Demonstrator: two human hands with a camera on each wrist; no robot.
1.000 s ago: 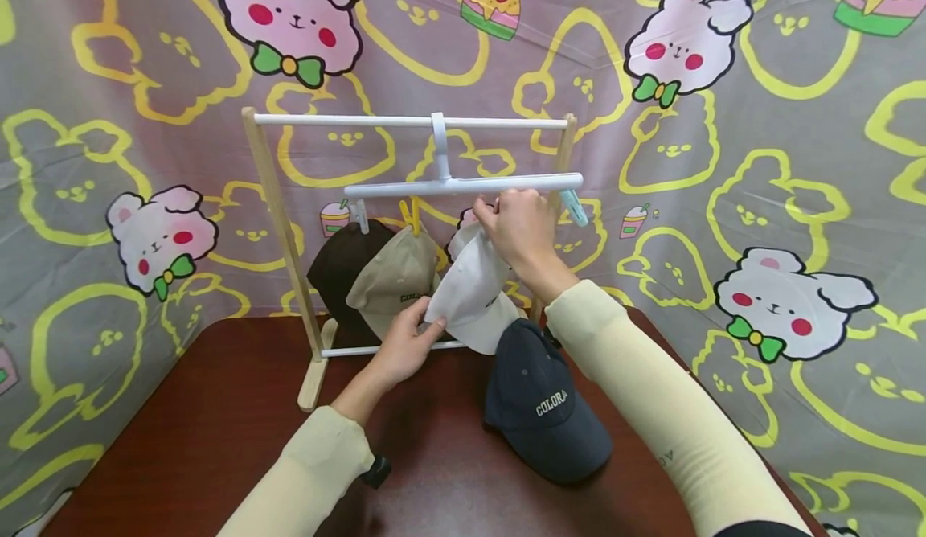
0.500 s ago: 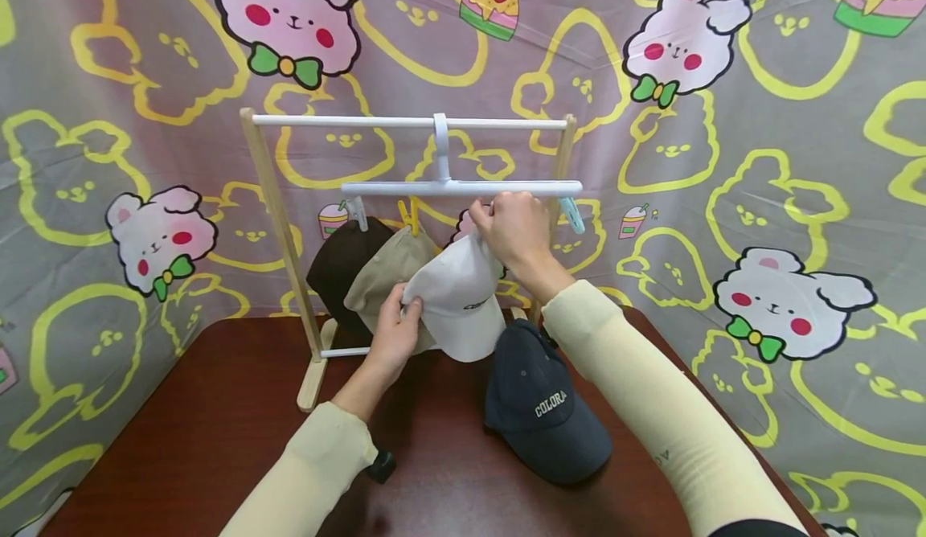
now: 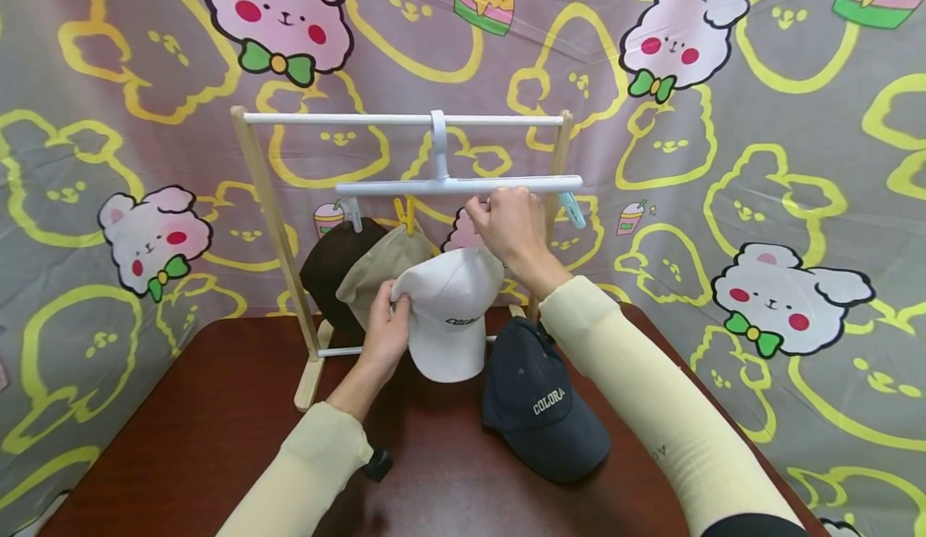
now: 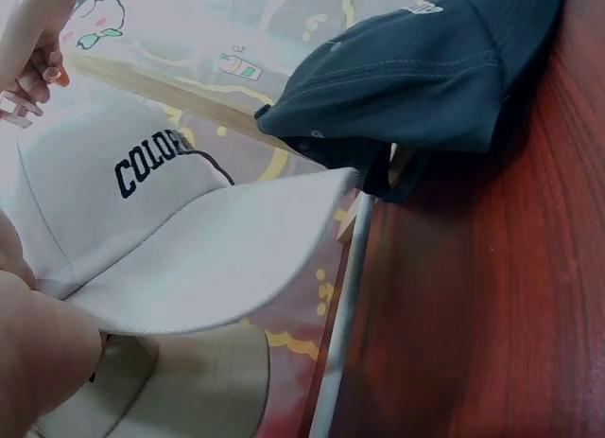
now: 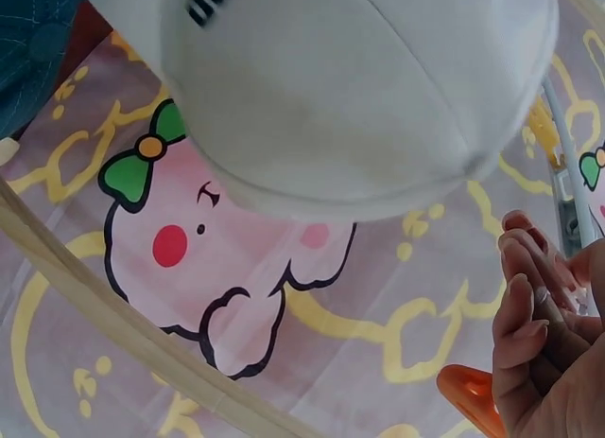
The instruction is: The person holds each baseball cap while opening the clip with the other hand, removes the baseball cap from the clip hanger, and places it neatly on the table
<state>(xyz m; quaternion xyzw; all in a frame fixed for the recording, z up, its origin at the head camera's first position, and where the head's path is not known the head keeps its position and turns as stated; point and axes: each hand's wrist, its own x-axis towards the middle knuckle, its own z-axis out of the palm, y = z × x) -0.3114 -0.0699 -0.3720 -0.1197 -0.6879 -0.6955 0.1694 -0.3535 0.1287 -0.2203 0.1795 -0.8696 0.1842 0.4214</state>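
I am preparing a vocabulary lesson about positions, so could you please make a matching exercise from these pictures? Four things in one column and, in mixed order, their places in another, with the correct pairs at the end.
Column 1
1. White cap
2. Navy cap
3. Beige cap
4. Hanger

Column 2
A. Hanging below the yellow clip
B. Hooked over the white rail
C. Held at its edge by the left hand
D. Resting on the table

Right pairs: 1-C, 2-D, 3-A, 4-B
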